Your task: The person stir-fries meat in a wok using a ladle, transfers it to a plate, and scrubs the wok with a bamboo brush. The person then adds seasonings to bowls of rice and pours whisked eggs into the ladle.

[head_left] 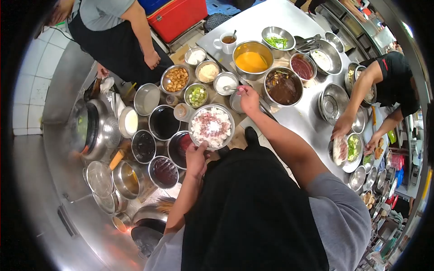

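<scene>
My left hand [196, 160] grips the near edge of a metal bowl [233, 134], fingers closed on its rim. White, rice-like food with pinkish chopped pieces and a pale patch on top [211, 125] fills that bowl. Ahead and to the right, my right hand [248, 99] pinches the handle of a spoon [229, 88], whose head lies in a small container of white powder [224, 79]. Close around stand a bowl of chopped green vegetable [197, 95], a tub of pale yellow powder [208, 72] and a jar with a light lid [181, 111].
Pots of orange liquid [251, 62] and dark brown sauce [283, 87] stand on the steel table [289, 18]. Dark sauce pots [164, 122] crowd the left beside a wok [99, 131]. One person [108, 40] stands at upper left; another person's hands [344, 125] hold a bowl at right.
</scene>
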`<state>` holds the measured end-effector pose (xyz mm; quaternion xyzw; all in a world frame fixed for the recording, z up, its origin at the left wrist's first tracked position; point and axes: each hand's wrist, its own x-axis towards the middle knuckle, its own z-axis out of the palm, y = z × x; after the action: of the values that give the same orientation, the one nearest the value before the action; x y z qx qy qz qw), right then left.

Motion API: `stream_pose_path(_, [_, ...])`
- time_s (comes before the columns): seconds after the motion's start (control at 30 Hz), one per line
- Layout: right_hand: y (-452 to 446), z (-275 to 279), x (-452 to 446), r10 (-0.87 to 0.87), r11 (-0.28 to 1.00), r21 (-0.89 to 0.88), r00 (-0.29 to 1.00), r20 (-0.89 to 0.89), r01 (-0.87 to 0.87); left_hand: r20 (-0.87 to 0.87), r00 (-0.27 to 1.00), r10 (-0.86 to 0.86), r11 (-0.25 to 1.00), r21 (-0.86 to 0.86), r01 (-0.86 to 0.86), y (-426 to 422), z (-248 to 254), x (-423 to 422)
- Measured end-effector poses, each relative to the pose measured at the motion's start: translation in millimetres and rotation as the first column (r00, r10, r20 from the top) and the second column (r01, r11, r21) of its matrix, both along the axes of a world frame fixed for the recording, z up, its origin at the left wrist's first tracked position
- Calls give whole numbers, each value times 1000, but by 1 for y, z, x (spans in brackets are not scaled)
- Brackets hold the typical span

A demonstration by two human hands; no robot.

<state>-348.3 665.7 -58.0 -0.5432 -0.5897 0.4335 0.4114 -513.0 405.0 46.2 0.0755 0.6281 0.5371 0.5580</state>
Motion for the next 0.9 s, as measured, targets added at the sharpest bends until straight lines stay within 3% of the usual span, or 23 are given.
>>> stream_pose_path(0.03, [2, -1, -1, 7, 1000, 2, 1000, -2, -7, -2, 1000, 7, 1000, 2, -7, 0, 0, 1])
stream_pose_path(0.1, [6, -1, -1, -178, 936, -349, 926, -332, 55, 2, 999, 35, 999, -27, -35, -2, -2, 1])
stream_pose_path(0.13, [5, 6, 2, -169, 937, -347, 928, -333, 46, 1, 999, 44, 999, -26, -44, -3, -2, 1])
stream_pose_path(0.2, [-2, 25, 12, -321, 832, -553, 845, -428, 37, -12, 999, 30, 999, -22, -30, -4, -3, 1])
stream_pose_path(0.23, [-4, 35, 13, -364, 795, -603, 848, -385, 67, -11, 999, 36, 999, -21, -37, -4, -3, 1])
stream_pose_path(0.4, [-34, 81, 31, -367, 813, -581, 747, -555, -33, -15, 999, 31, 999, -11, -31, 1, -5, 2])
stream_pose_path(0.47, [-48, 93, 40, -136, 899, -397, 744, -654, -185, -22, 998, 51, 999, -10, -51, 4, -14, 1])
stream_pose_path(0.53, [-48, 95, 43, -59, 924, -332, 784, -618, -192, -27, 998, 56, 998, -10, -57, 9, -13, 2])
stream_pose_path(0.63, [-26, 65, 28, 18, 990, -128, 960, -280, -55, -61, 998, 17, 999, -29, -19, 16, -12, 2])
stream_pose_path(0.67, [-16, 47, 22, 12, 991, -127, 960, -280, -49, -44, 998, 36, 999, -25, -37, 17, -14, 2])
stream_pose_path(0.73, [-2, 22, 10, 84, 995, 67, 994, -63, -80, -30, 998, 53, 998, -19, -53, 19, -11, 4])
stream_pose_path(0.87, [1, 0, -1, 137, 990, 28, 991, -12, -136, -20, 998, 57, 998, -31, -58, 14, 2, 6])
stream_pose_path(0.9, [0, -3, -2, 100, 994, -35, 992, -78, -103, -7, 998, 65, 998, -25, -65, 12, 3, 7])
